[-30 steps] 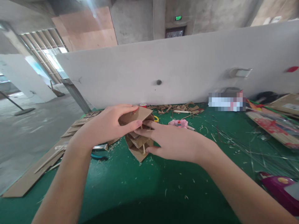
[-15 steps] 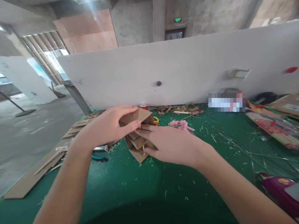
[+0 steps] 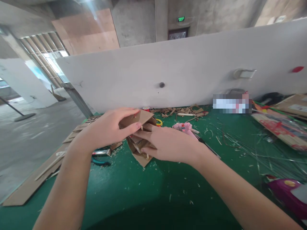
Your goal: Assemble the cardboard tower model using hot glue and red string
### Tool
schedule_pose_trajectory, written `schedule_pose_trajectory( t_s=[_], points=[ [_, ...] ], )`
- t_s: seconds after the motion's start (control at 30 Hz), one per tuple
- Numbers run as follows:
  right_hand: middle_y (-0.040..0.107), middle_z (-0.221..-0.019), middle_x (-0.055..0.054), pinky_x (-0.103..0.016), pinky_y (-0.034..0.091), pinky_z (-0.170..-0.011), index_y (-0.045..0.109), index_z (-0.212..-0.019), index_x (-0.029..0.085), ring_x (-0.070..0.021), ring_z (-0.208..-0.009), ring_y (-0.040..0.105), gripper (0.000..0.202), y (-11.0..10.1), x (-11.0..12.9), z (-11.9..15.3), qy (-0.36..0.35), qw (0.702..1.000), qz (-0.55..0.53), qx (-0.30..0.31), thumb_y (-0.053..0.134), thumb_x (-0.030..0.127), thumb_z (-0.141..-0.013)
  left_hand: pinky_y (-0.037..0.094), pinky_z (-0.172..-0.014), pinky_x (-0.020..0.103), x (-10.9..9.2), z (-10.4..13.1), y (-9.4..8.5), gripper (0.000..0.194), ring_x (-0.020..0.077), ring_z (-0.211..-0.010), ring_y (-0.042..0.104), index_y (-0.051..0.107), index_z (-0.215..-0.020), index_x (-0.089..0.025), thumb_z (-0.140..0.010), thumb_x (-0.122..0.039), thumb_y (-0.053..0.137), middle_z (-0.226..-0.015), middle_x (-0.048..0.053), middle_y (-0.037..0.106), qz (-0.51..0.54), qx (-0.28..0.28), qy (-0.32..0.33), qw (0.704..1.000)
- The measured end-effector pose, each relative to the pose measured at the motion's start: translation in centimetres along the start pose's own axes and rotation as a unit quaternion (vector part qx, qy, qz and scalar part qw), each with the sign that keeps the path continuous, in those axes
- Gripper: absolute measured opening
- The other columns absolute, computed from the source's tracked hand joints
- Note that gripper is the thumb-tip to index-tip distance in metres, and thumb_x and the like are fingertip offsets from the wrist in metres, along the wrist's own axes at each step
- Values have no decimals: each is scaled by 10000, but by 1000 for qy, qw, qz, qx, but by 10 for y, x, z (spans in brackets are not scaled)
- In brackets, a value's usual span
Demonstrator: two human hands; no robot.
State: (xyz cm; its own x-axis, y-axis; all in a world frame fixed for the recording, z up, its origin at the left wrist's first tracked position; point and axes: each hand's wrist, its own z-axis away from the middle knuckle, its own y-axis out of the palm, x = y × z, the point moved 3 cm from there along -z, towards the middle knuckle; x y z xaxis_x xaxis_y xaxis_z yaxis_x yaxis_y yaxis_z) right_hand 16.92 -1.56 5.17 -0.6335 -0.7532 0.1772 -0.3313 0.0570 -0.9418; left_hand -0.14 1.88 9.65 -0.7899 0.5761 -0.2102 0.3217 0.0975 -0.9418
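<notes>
A small layered cardboard structure, with short wooden stick pieces between its layers, stands on the green table. My left hand holds its top panel, fingers over the far edge and thumb along the near side. From the right, my right hand reaches in under that panel. Its fingers are stretched out and apart, touching the inner layers, their tips partly hidden in the cardboard. Behind my right hand lies a pink glue gun. Yellow-handled scissors show partly behind the structure.
Cardboard strips line the left table edge, near teal-handled pliers. Cardboard scraps lie along the white partition. Thin clear rods and a purple tool are at right.
My right hand has shifted slightly left, its fingers deeper under the top panel. My left hand keeps its hold. The view has moved a little.
</notes>
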Motion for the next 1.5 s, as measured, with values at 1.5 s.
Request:
schedule_pose_trajectory(
  t_s=[1.5],
  points=[
    [655,-1120,-64,-272,381,-547,631,-1171,252,-176,-753,628,304,-14,15,3,16,998,57,-10,459,281,-922,475,-1017,453,6,4,1,675,321,-1312,482,472,-1402,-365,-800,-655,570,-1497,-4,446,41,30,-14,999]
  ],
)
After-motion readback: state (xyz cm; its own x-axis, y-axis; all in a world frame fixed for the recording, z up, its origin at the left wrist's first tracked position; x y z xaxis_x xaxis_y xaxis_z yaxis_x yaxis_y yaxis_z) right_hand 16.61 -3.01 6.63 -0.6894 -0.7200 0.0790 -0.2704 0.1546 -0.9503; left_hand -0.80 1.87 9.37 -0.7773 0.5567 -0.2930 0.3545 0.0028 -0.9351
